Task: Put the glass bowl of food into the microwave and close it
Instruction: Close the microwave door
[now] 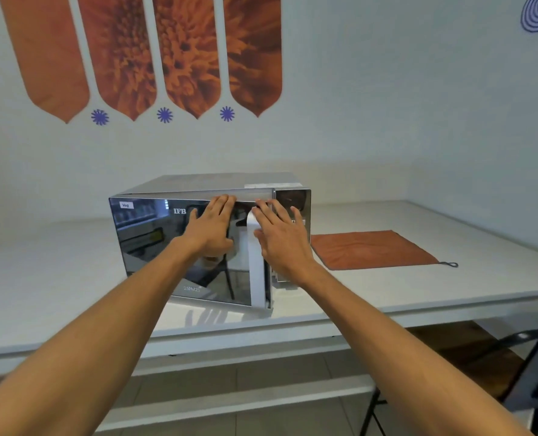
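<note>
A silver microwave (217,180) stands on the white table (387,297), its mirrored door (154,247) almost flush with the body, a narrow gap showing at the handle side. My left hand (212,226) lies flat on the door's upper middle, fingers spread. My right hand (280,237) rests flat over the white door handle (256,278) and the door's right edge. Neither hand holds anything. The glass bowl of food is not visible; the mirrored door hides the inside.
An orange cloth (371,248) with a small loop lies on the table right of the microwave. A dark folding chair (525,372) stands at the lower right, below the table edge. The wall behind carries orange flower decals.
</note>
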`<control>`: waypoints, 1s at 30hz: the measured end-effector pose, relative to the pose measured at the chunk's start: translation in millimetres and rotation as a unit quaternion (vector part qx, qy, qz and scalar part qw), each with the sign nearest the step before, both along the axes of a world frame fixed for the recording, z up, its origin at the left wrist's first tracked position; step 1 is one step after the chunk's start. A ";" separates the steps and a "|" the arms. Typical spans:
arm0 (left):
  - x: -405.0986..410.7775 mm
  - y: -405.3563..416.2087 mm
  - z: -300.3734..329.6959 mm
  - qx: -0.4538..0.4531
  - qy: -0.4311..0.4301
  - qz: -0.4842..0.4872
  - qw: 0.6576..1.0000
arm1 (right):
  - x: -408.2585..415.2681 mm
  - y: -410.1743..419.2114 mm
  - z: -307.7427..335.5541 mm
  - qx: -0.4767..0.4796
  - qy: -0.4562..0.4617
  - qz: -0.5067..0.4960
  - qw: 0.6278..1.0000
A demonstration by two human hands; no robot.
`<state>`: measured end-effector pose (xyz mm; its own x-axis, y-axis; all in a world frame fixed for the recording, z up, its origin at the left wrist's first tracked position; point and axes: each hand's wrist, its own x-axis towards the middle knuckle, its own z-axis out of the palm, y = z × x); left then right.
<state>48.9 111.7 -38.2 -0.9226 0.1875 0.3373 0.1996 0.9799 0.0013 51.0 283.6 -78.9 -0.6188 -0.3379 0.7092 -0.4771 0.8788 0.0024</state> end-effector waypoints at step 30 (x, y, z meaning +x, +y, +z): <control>-80.7 18.9 -17.1 0.038 0.043 0.040 0.998 | -80.0 13.4 2.3 0.008 -0.022 -0.024 0.999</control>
<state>-31.8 130.6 -55.2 -0.9006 0.0859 0.4260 0.1238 0.9904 0.0622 -29.1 296.9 -76.6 -0.6645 -0.3183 0.6762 -0.4347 0.9006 -0.0033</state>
